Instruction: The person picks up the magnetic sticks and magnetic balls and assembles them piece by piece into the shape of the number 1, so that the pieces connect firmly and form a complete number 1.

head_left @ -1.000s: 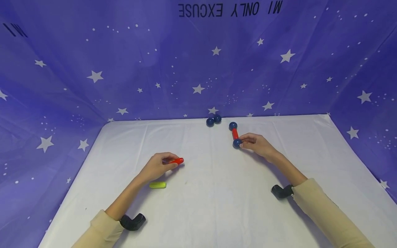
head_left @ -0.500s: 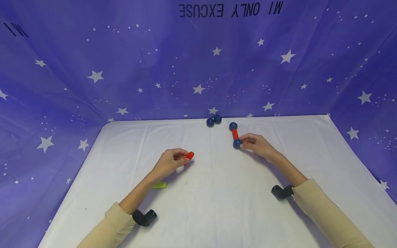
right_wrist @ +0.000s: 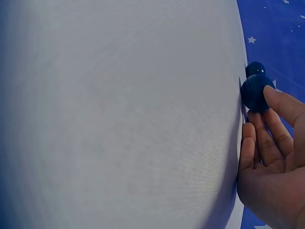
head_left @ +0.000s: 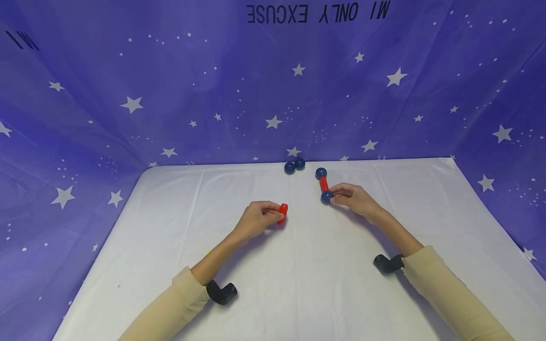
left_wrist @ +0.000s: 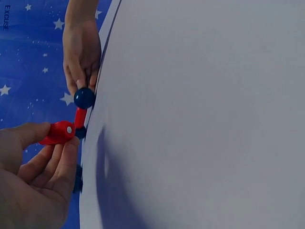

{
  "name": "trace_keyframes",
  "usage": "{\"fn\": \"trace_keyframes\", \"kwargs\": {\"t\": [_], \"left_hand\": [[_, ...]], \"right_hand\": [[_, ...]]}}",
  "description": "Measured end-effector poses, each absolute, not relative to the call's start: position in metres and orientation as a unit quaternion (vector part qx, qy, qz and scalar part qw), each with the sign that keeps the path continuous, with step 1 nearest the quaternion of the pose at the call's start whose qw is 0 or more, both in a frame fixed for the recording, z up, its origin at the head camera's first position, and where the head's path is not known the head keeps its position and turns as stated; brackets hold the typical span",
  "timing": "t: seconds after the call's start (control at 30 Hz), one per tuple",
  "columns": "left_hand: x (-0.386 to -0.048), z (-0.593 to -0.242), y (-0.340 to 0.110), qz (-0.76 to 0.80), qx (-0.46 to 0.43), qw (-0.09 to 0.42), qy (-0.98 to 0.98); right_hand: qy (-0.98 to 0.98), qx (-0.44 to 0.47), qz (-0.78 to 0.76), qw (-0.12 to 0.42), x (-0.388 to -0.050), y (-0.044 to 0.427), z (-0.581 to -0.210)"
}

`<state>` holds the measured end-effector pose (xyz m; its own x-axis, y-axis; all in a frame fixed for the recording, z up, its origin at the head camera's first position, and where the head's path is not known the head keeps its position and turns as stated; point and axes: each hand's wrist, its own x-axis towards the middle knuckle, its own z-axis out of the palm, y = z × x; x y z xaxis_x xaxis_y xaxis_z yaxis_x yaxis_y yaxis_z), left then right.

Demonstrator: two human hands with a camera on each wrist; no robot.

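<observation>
My left hand (head_left: pixel 257 219) pinches a short red rod (head_left: pixel 283 214) between thumb and fingers, above the middle of the table. A pale round spot shows on the rod's end (left_wrist: pixel 69 130) in the left wrist view. To the right, my right hand (head_left: pixel 355 201) pinches the near blue ball (head_left: pixel 326 197) of a joined piece. That piece is a second red rod (head_left: pixel 323 184) with a blue ball at each end; its far ball (head_left: pixel 321 173) points toward the back. In the right wrist view thumb and fingertips hold the near ball (right_wrist: pixel 256 93).
Two loose blue balls (head_left: pixel 289 167) sit side by side at the table's back edge, left of the joined piece. A yellow-green rod (head_left: pixel 208 252) is mostly hidden behind my left forearm. A purple star-patterned cloth (head_left: pixel 239 94) rises behind the white table (head_left: pixel 320 284).
My left hand has moved right and slightly toward the back with the red rod, which has turned more upright in the head view. My left forearm now covers most of the yellow-green rod. My right hand stays put.
</observation>
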<state>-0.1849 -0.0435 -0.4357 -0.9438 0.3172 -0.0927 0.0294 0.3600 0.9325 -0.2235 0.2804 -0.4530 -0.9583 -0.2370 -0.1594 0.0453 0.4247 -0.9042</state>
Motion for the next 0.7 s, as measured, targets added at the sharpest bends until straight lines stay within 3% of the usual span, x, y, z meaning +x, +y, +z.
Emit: {"fn": "trace_keyframes", "kwargs": {"t": [0.7], "left_hand": [[-0.192, -0.442, 0.018, 0.603, 0.099, 0.171, 0.773]], "right_hand": [[0.835, -0.060, -0.531, 0.130, -0.223, 0.281, -0.457]]}}
